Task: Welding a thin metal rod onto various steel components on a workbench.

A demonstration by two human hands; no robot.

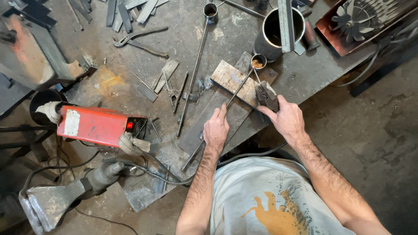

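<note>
Red welding box (96,125) sits at the counter's (130,82) left edge; beside it the left hand (216,129) pins a thin steel rod (230,101) against a flat plate (233,79), fingers closed on it, while the right hand (285,117) grips a dark electrode holder (266,96) near the rod's ring end

Seen from above: a dark, scratched metal workbench (130,74) with grey dust and rusty spots. On its left edge, a red welding machine (98,125) with a small fan grille and black cables hanging down. Near the top, loose flat metal strips (126,13) and a pair of black tongs (139,39). At the top right, a dark round steel pipe (272,37) standing up, and beside it a rusty fan (355,17) in a box. Below and to the right, a grey, stained concrete floor (374,130). Soft, even daylight, no strong shadows.
</note>
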